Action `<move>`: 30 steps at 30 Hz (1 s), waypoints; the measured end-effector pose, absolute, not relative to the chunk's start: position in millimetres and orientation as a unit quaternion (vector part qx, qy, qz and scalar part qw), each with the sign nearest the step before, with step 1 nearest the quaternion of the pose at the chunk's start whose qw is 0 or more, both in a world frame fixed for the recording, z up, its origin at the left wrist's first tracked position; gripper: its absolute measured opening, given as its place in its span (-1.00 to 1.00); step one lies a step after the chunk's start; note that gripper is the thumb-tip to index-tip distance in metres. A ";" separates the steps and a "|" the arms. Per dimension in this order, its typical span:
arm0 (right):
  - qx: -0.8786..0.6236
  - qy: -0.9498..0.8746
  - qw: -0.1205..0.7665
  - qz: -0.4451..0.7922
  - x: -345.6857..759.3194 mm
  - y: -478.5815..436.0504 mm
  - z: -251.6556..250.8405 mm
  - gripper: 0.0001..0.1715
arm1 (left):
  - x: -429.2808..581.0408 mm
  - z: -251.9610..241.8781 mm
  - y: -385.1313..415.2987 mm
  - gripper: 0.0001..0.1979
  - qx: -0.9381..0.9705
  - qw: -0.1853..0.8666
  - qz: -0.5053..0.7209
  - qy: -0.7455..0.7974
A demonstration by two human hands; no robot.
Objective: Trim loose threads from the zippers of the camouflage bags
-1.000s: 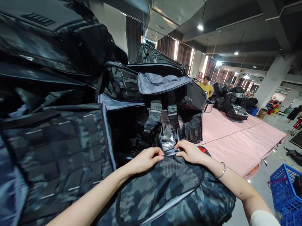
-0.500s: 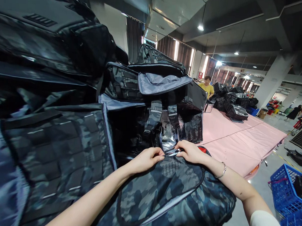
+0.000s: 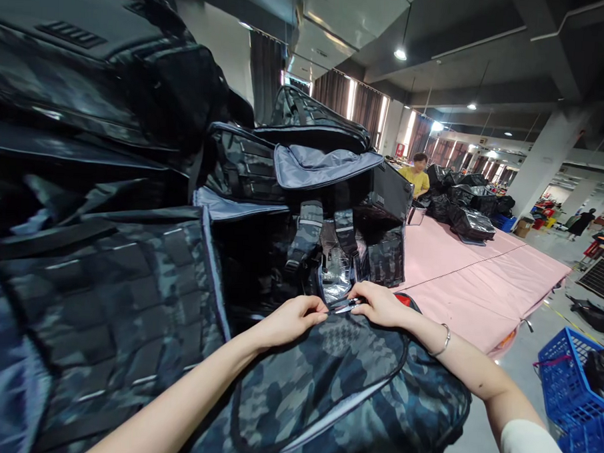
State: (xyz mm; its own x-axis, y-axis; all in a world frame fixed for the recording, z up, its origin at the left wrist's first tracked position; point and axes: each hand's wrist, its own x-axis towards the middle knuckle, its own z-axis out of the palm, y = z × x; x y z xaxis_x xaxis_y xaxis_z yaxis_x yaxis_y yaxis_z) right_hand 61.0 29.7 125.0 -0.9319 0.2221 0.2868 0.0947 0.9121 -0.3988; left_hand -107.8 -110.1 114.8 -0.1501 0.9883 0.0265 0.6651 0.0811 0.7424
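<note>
A camouflage bag lies in front of me, with a dark-edged flap on its top. My left hand pinches something too small to make out at the bag's upper edge. Small metal snips are in my right hand, their blades pointing left toward my left fingertips. The right fingers are closed round the handles, which are partly hidden. A patch of red shows on the bag just behind my right wrist.
Camouflage bags are piled high at the left and ahead. A pink-covered table extends to the right, bearing more bags. Blue crates stand on the floor at the right. A person in yellow is beyond the pile.
Both hands have stayed nearly in place at the bag's edge. The view has shifted slightly, and the person in yellow has moved their head a little.
</note>
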 end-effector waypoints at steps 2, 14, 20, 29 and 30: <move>-0.084 -0.963 0.163 0.199 60.6 30.0 124.5 -0.80 | -108.1 113.5 -109.4 -0.68 0.596 0.266 0.321 0.686; -0.074 -0.934 0.197 0.289 56.4 29.3 124.0 -0.83 | -108.0 112.7 -111.8 -0.65 0.610 0.239 0.316 0.687; -0.079 -0.971 0.174 0.141 64.3 27.0 127.1 -0.78 | -107.7 113.6 -112.5 -0.68 0.612 0.222 0.309 0.693; -0.063 -0.979 0.165 0.102 63.3 23.9 131.9 -0.80 | -106.2 114.6 -114.1 -0.70 0.612 0.210 0.305 0.699; -0.062 -0.979 0.164 0.105 62.9 24.6 131.4 -0.80 | -106.4 114.3 -114.1 -0.70 0.612 0.210 0.305 0.699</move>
